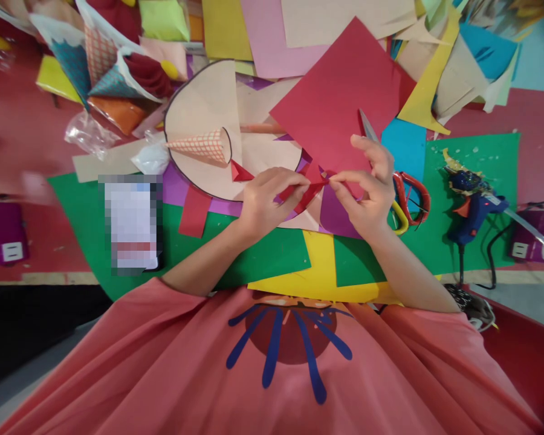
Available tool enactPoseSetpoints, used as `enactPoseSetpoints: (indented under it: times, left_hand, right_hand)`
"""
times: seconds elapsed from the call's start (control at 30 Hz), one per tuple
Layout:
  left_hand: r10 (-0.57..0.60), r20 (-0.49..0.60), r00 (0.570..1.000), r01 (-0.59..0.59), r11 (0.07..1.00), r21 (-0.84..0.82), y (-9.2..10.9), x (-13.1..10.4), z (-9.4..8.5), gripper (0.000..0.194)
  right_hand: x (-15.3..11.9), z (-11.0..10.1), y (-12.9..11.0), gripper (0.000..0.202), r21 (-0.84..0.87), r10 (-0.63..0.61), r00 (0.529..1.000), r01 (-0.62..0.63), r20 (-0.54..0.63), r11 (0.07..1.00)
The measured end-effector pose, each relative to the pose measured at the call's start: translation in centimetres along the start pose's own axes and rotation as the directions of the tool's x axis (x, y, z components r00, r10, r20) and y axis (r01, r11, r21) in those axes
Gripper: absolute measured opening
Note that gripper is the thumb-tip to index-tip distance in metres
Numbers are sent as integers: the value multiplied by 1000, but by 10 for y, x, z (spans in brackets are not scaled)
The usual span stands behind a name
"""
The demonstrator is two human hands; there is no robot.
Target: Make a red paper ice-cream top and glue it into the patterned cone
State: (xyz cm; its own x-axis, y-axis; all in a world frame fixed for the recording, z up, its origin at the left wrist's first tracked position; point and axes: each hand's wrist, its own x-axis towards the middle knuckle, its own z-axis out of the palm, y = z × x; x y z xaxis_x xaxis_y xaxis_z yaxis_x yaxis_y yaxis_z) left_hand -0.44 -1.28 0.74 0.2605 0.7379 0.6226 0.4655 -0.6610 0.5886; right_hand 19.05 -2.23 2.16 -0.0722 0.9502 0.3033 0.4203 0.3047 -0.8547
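Note:
Between my two hands is a small piece of folded red paper (315, 188). My left hand (272, 196) pinches its left side with thumb and fingers. From the right, the thumb and index finger of my right hand (367, 190) close on its other end, the other fingers raised. Just left of my left hand lie a small red folded piece (240, 173) and a checked paper cone (204, 146) on a cream paper round with a dark edge (204, 99). Beyond my hands lies a large red sheet (340, 90). Scissors (408, 199) with red handles lie beside my right hand.
A blue glue gun (474, 214) with a cable lies at the right on green paper (503, 163). At the left is a phone (133, 223) with a blurred screen. Paper cones (102, 66), packets and coloured sheets crowd the back. A red strip (194, 210) lies left of centre.

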Motion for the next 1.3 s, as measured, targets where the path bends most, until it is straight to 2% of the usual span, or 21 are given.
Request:
enactPoseSetpoints:
  times: [0.2, 0.3, 0.43, 0.6, 0.73, 0.9, 1.03, 1.3]
  left_hand:
    - [-20, -20, 1000, 20, 1000, -18, -1, 1, -1, 7]
    - [-23, -42, 999, 22, 999, -35, -3, 0, -1, 7]
    - [-1, -66, 998, -5, 996, -87, -4, -1, 0, 7]
    - [3, -94, 996, -17, 990, -143, -2, 0, 1, 9]
    - [-54, -87, 995, 39, 985, -167, -2, 0, 1, 6]
    - [-60, 29, 998, 65, 981, -183, -5, -1, 1, 9]
    - [-31, 80, 996, 50, 970, -239, -5, 0, 1, 7]
    - [-87, 36, 996, 94, 939, -331, -3, -2, 3, 5]
  right_hand:
    - [-2, -1, 1, 10, -19, -70, 990, 68, -123, 997]
    - [-2, -1, 2, 14, 40, -87, 988, 93, -125, 995]
    - [0, 2, 6, 22, 116, -122, 992, 120, 15, 986]
    - [-5, 7, 13, 35, 252, -18, 985, -27, 174, 967]
    - [-7, 9, 14, 28, 298, 21, 982, -77, 185, 951]
    - [-4, 8, 11, 8, 258, -2, 991, -33, 136, 966]
    - [-4, 7, 10, 8, 216, -18, 993, -7, 114, 976]
    - [-5, 8, 10, 14, 254, -96, 992, 73, 81, 964]
